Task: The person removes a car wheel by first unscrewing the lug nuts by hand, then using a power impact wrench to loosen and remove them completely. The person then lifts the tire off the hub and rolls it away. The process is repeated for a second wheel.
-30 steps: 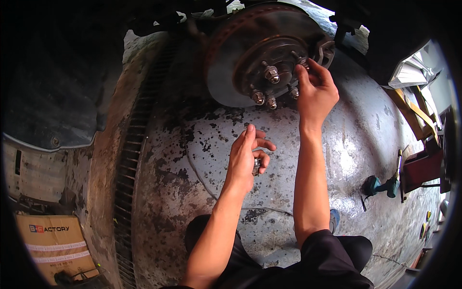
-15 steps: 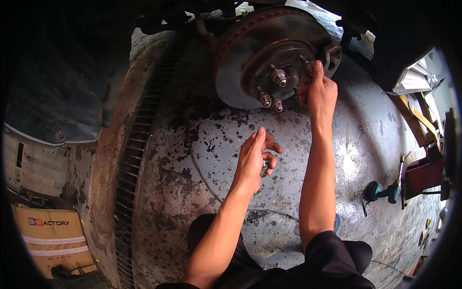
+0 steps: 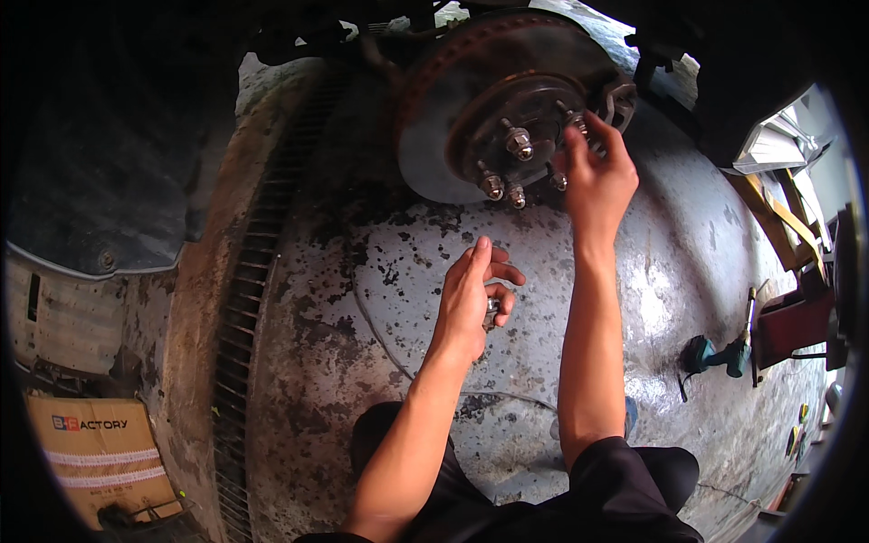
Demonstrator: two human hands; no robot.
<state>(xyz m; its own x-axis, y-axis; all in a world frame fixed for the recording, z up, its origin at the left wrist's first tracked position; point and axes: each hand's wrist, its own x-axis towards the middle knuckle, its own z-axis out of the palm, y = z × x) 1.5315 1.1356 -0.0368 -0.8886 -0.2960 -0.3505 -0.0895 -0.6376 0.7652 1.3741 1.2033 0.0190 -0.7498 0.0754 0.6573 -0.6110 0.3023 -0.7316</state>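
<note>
A brake disc (image 3: 424, 149) stands at the top centre, with wheel studs on its hub (image 3: 468, 140). Chrome lug nuts sit on several studs, one being the middle lug nut (image 3: 519, 143). My right hand (image 3: 599, 181) is raised to the hub's right side. Its thumb and forefinger close round the upper right lug nut (image 3: 577, 120); the thumb is slightly blurred. Lower down, away from the disc, my left hand (image 3: 468, 303) keeps its lower fingers curled over a shiny lug nut (image 3: 491, 313), mostly hidden. Its thumb points up.
A caliper (image 3: 619, 104) hugs the disc's right edge. On the floor at right lies a teal cordless power tool (image 3: 717, 356) beside a dark red stand (image 3: 792, 330). A drain grate (image 3: 243, 335) runs along the left, with a cardboard box (image 3: 104, 452) beyond it.
My right hand's thumb has moved down and left, and its fingers have shifted round the nut. Another lug nut below that hand now shows. The left hand stays nearly still.
</note>
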